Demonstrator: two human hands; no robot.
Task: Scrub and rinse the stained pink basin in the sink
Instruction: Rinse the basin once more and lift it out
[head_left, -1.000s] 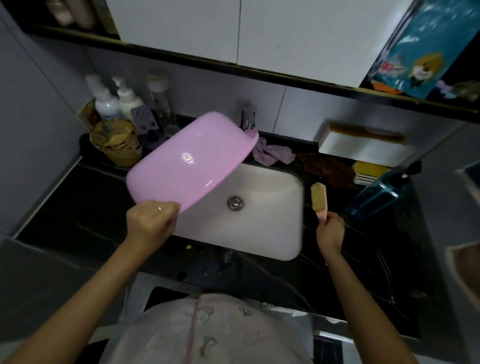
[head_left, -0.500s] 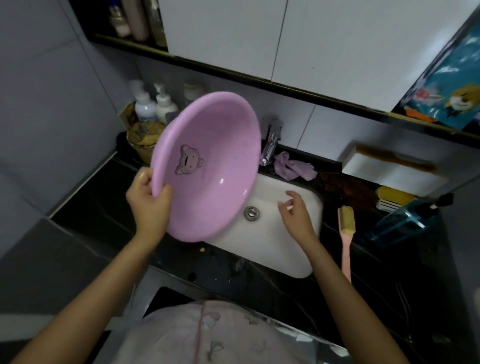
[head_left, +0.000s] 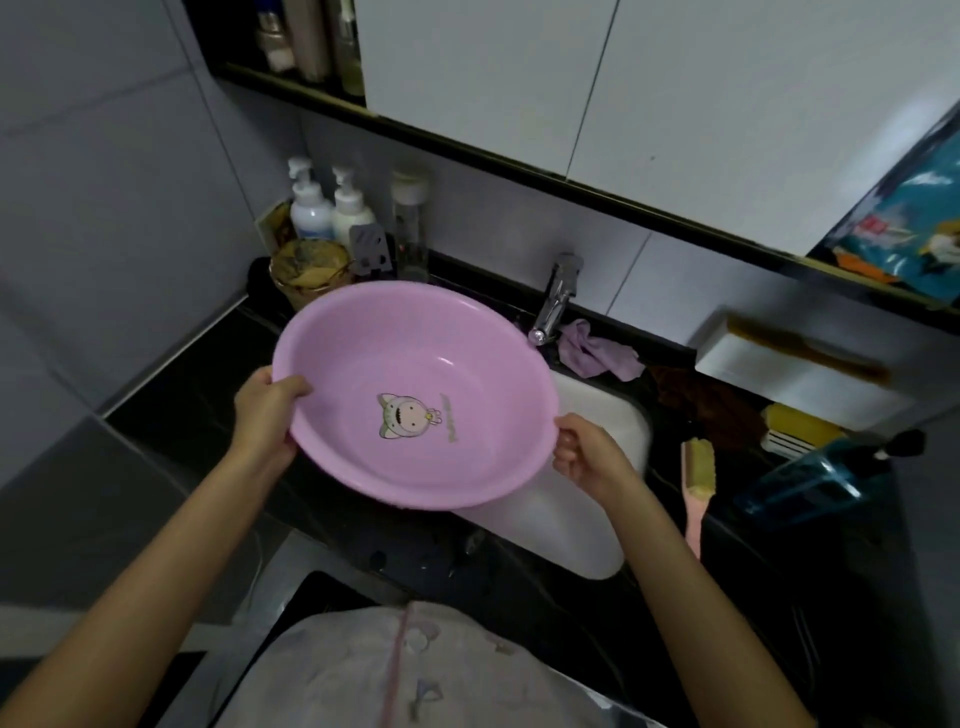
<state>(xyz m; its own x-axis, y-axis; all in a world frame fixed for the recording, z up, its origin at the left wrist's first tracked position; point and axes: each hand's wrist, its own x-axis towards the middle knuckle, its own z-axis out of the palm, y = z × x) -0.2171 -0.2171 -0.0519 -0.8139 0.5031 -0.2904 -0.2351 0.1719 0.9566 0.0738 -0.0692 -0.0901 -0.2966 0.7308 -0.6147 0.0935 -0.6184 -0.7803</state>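
Over sink (head_left: 597, 525), hold basin (head_left: 415, 358) steady with left hand (head_left: 265, 415) and right hand (head_left: 587, 454), fingers (head_left: 570, 448) curled round opposite rim edges, lower under tap (head_left: 556, 296), then free one hand for brush (head_left: 697, 478).

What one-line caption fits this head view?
Left hand and right hand hold the pink basin by its rim above the sink; the brush lies on the counter.

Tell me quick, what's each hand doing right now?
Left hand: closed, gripping the left rim of the pink basin.
Right hand: closed, gripping the basin's right rim.
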